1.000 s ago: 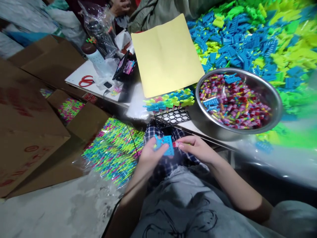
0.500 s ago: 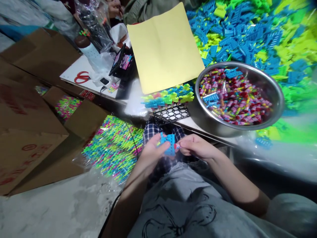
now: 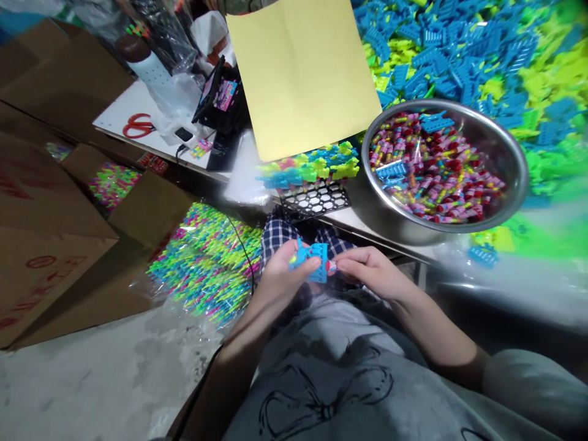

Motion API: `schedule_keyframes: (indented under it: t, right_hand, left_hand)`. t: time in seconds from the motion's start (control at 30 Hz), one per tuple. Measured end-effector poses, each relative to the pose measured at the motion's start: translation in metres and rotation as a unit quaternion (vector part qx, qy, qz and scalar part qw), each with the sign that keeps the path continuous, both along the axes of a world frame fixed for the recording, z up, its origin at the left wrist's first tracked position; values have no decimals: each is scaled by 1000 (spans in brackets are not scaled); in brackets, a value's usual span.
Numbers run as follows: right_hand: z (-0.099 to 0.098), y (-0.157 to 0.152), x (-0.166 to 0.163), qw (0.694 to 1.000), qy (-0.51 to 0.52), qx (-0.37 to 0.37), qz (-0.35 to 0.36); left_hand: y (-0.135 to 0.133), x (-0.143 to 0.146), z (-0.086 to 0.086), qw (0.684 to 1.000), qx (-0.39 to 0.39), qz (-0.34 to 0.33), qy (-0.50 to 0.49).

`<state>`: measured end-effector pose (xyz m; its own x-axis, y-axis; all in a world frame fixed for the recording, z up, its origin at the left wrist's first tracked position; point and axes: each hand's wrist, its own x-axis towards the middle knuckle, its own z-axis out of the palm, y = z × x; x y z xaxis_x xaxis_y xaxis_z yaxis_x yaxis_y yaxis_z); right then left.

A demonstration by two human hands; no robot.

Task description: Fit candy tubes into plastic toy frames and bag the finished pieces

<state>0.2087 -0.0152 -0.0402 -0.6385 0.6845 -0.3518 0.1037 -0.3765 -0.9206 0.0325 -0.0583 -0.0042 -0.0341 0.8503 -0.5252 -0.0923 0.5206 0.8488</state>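
Holding blue piece (image 3: 322, 253), left hand (image 3: 283, 272); pink-red tubes (image 3: 452, 174) in bowl (image 3: 517, 174).

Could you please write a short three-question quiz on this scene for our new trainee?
1. Which hand holds the blue plastic piece?
2. True or false: the metal bowl contains blue pieces among many small pink-and-red ones.
3. The red scissors lie on: a) the floor; b) the white tabletop; c) the yellow sheet.

Key: 1. The left hand. 2. True. 3. b.
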Motion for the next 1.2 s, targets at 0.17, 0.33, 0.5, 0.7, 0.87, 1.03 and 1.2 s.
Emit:
schedule_keyframes:
  t: [0.17, 0.33, 0.5, 0.7, 0.87, 1.03, 1.2]
  right_hand:
    - [-6, -4, -2, 999, -30, -34, -5]
    - [-7, -9, -6, 999, -54, 0, -1]
    - [-5, -8, -5, 971, -113, 203, 58]
    - [-4, -2, -10, 924, -109, 335, 147]
    - [-16, -5, -16, 918, -100, 347, 163]
    - [-26, -12, -21, 927, -101, 330, 148]
    - [-31, -13, -28, 931, -105, 327, 124]
  left_hand:
    - [-4, 0, -1, 992, 25, -20, 118]
    - [-6, -3, -4, 989, 8, -55, 140]
    - [-6, -9, -20, 991, -17, -65, 113]
    - [-13, -13, -34, 996, 12, -39, 76]
    - [-20, -17, -39, 996, 10, -39, 79]
    - [-20, -23, -44, 996, 7, -47, 70]
    - [-19, -28, -49, 997, 17, -43, 54]
